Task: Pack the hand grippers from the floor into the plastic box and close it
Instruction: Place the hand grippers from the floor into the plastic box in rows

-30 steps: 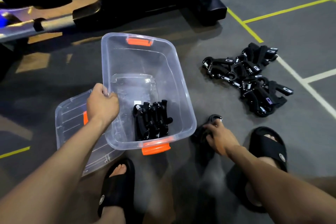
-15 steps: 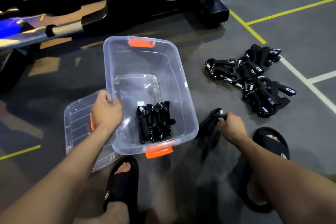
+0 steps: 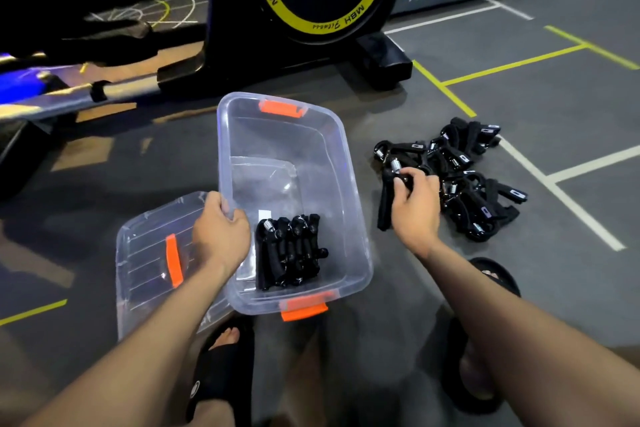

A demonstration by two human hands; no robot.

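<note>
Here, in the head view, the right hand (image 3: 417,208) has its fingers (image 3: 407,180) clamped on one gripper (image 3: 387,199) at the near edge of the pile (image 3: 464,180), which lies on the floor (image 3: 571,107) at about 3 o'clock from the box (image 3: 349,184). The held gripper's long axis runs roughly 12 to 6 o'clock, spring end up at 12, handles hanging toward 6. From that hand the open box lies at 9 o'clock, close by, so the carry is a short sideways one and the right hand is plainly the nearer to both pile and opening. The left hand (image 3: 221,236) has its fingers closed over the box's left rim, at 9 o'clock of the box, steadying it.

A row of grippers (image 3: 289,250) is already packed at the box's 6 o'clock end, standing side by side with springs toward 12; the far half is bare. The lid (image 3: 149,253) lies flat at 8 o'clock, partly under the box, with an orange latch showing.

The grippers look alike: black, foam-covered handles, a bright metal coil at the head and a small pale tag. By my judgement most still wait on the floor.
</note>
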